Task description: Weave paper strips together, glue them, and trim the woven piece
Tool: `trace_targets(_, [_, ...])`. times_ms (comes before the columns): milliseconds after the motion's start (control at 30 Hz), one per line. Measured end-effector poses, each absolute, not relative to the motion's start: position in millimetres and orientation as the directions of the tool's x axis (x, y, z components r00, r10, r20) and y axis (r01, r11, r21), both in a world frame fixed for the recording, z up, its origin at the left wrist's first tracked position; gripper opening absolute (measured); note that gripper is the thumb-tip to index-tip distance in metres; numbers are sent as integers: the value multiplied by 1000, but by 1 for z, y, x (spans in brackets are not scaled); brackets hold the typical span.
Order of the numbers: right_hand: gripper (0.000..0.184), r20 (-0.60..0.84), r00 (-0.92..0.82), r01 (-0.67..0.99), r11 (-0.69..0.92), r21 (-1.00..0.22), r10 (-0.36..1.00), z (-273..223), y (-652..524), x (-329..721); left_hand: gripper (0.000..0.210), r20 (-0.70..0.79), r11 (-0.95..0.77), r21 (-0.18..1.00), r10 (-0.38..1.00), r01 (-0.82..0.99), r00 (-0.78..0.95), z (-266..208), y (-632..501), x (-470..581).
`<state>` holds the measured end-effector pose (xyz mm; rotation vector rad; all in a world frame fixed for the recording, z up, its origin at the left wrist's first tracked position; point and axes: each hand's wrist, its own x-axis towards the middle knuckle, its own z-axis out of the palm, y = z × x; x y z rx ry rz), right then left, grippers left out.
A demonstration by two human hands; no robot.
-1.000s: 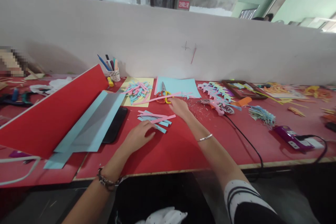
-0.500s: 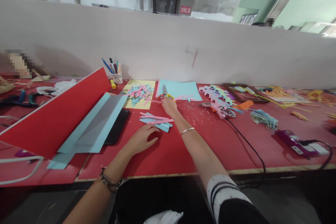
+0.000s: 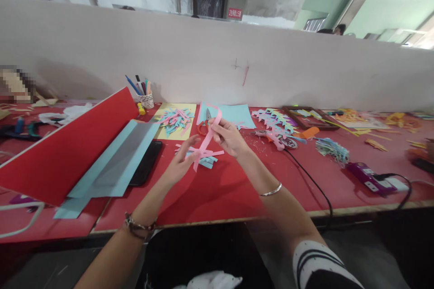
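A pink paper strip (image 3: 205,142) hangs slantwise, its upper part pinched between the thumb and fingers of my right hand (image 3: 228,137). My left hand (image 3: 181,162) is beside the strip's lower end, fingers and thumb spread apart; whether the thumb touches the strip is hard to see. Below the strip, a small pile of pink and blue paper strips (image 3: 207,162) lies on the red table. Scissors (image 3: 203,127) with orange handles rest just behind, partly covered by my right hand, on a light blue sheet (image 3: 239,114).
Cut pink and blue pieces (image 3: 174,121) lie on a yellow sheet. To the left are a tilted red board (image 3: 77,144), folded blue paper (image 3: 115,162) and a black phone (image 3: 145,167). A corded pink glue gun (image 3: 276,139) and a purple power strip (image 3: 369,178) are on the right.
My right hand has come back from beside the scissors, lifting a pink strip. My left hand has risen from the strip pile toward it. The view has shifted slightly.
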<state>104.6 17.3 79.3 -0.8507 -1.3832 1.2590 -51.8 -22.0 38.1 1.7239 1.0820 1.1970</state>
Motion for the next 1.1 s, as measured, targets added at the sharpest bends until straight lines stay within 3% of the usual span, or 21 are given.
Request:
trace_targets(133, [21, 183, -142, -148, 162, -976, 973, 72, 13, 108, 27, 143, -199, 976, 892, 89, 429, 51, -33, -34])
trace_targets(267, [11, 248, 25, 149, 242, -959, 968, 62, 21, 123, 28, -33, -17, 995, 860, 93, 510, 48, -39, -35])
trace_targets(400, [15, 346, 78, 381, 293, -877, 935, 56, 25, 139, 29, -139, 84, 989, 808, 122, 572, 40, -33, -44])
trace_targets(467, [20, 465, -14, 541, 398, -741, 885, 52, 24, 144, 33, -173, 152, 985, 811, 85, 558, 35, -25, -46])
trace_targets(533, [25, 544, -202, 697, 510, -505, 815, 46, 23, 145, 37, -252, 307, 952, 775, 3, 580, 30, -15, -45])
trace_targets(667, [28, 449, -509, 764, 626, -158, 735, 30, 20, 145, 52, -358, 503, 863, 661, -35, 659, 23, 0, -40])
trace_targets(767, [27, 392, -573, 780, 625, -6, 720, 23, 19, 146, 58, -358, 509, 860, 647, -31, 673, 22, 1, -38])
trace_targets(867, [27, 358, -587, 790, 610, 58, 726, 23, 18, 146, 46, -328, 425, 905, 683, 10, 653, 21, -3, -38])
trace_targets(1000, [25, 302, -588, 794, 606, 43, 750, 26, 14, 142, 37, -258, 273, 960, 790, 56, 556, 18, -6, -38])
trace_targets(1100, [19, 292, -584, 776, 626, -71, 757, 28, 8, 140, 40, -173, 121, 983, 855, 137, 489, 18, -5, -38])
